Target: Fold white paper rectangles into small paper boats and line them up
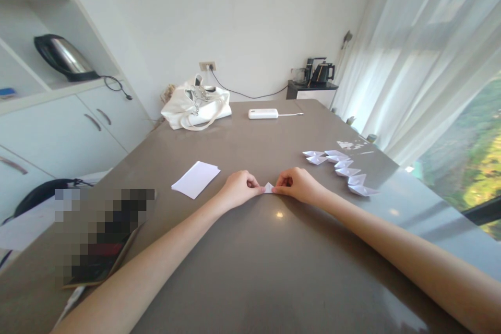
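Home or small office, I cannot tell which: left of the table (pixel 219 271) a kettle (pixel 72 57) sits on a shelf (pixel 39 97) above cupboards (pixel 55 130), beyond the table stands a black pot (pixel 321 73) on a cabinet (pixel 329 86), and right of the table a curtain (pixel 430 36) hangs by a window (pixel 469 156)

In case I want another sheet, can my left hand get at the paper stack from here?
Probably yes: the paper stack lies just left of the left hand, with nothing visible between them. First, though, the hand would likely have to release the small folded paper that it pinches.
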{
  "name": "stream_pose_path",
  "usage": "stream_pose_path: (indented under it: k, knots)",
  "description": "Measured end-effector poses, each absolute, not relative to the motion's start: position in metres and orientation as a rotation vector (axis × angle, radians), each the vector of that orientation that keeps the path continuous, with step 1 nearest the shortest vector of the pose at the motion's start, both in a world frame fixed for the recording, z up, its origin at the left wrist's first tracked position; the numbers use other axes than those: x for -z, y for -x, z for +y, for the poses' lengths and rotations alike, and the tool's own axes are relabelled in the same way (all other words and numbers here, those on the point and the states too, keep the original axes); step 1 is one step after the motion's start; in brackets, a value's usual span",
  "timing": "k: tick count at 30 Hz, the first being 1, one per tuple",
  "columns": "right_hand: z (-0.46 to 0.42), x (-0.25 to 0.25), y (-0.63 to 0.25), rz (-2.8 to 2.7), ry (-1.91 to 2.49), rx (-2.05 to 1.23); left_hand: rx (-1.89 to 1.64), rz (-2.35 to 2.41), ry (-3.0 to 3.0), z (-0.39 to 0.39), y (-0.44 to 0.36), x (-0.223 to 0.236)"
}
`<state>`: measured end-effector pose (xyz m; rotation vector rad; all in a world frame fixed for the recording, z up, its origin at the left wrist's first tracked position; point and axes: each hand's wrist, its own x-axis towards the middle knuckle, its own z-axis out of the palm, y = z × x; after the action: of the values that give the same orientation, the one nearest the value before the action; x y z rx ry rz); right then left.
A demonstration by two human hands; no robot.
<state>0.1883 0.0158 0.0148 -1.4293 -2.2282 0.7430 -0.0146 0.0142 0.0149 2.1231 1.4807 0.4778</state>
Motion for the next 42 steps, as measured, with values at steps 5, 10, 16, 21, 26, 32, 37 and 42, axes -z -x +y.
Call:
stream_pose_path:
  k: [5,10,16,21,26,32,37,42]
  knots:
    - [0.019,-0.014,-0.188,-2.217,1.373,-0.776,-0.416,1.574,-2.097,0.015,0.012,-0.018]
    - [0.022,-0.011,-0.187,-2.307,1.269,-0.749,-0.405,1.663,-2.077,0.014,0.009,-0.021]
    - [0.019,-0.01,-0.188,-2.331,1.278,-0.618,-0.474,1.499,-2.389,0.007,0.006,-0.022]
    - [0.01,-0.019,-0.194,-2.498,1.238,-0.385,-0.435,1.435,-2.573,0.001,0.01,-0.025]
    - [0.015,-0.027,-0.205,-2.69,1.114,-0.381,-0.295,1.325,-2.651,0.001,0.02,-0.034]
    - [0.026,-0.028,-0.214,-2.754,0.93,-0.37,-0.214,1.247,-2.656,0.006,0.025,-0.038]
    - [0.024,-0.033,-0.215,-2.807,0.945,-0.224,-0.221,1.163,-2.683,0.011,0.029,-0.036]
    - [0.024,-0.034,-0.217,-2.854,0.974,-0.296,-0.243,1.05,-2.738,0.017,0.037,-0.035]
